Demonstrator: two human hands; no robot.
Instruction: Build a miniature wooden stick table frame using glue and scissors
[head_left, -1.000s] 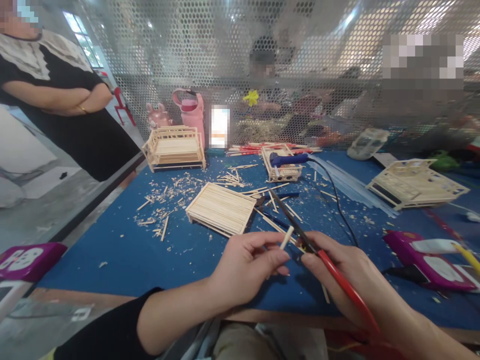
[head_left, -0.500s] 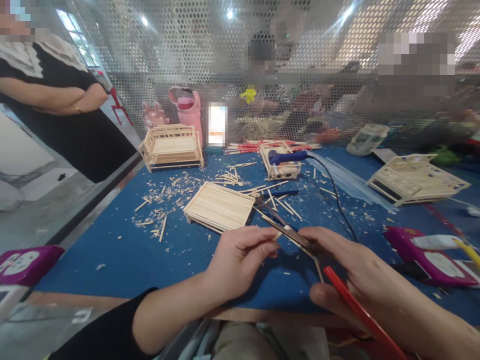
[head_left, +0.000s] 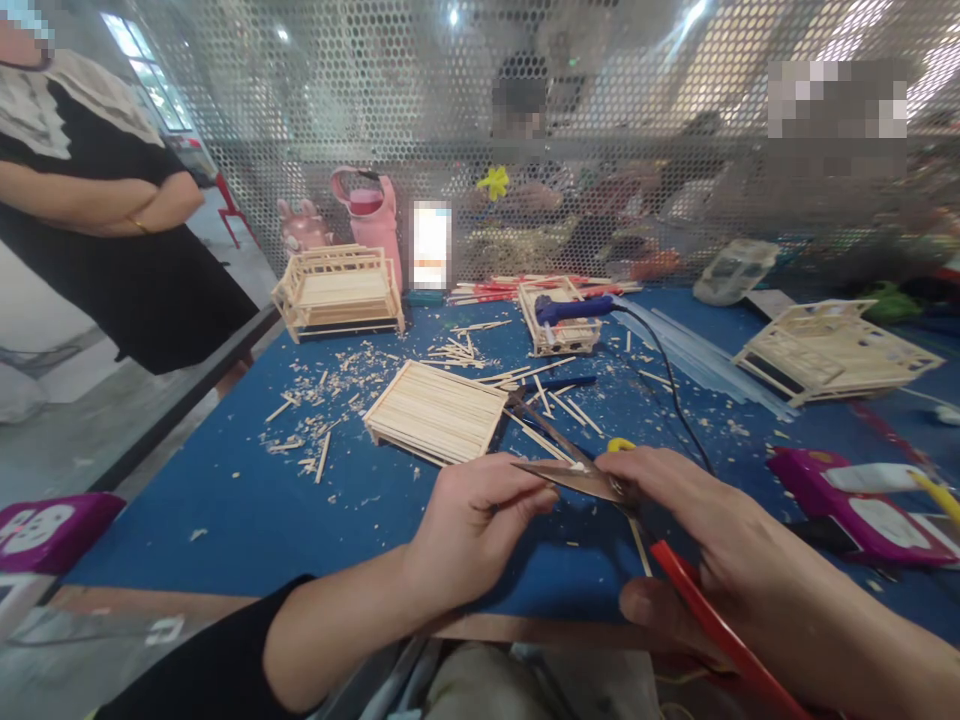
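Red-handled scissors [head_left: 611, 489] sit to the right of the slatted wooden panel [head_left: 435, 410] and nearer me, over the blue table [head_left: 300, 525]. Behind that panel, leftward, I see a railed wooden model [head_left: 341, 292]. I have the right hand [head_left: 701, 530] wrapped around the scissors' handle, right of the panel, and the left hand [head_left: 472, 520] just in front of it. Beyond the panel, rightward, lies a blue glue gun [head_left: 576, 309]. Pinched in my left fingertips is a short pale stick [head_left: 578, 467], mostly hidden, beside a blade; wood scraps [head_left: 322, 458] litter the panel's left.
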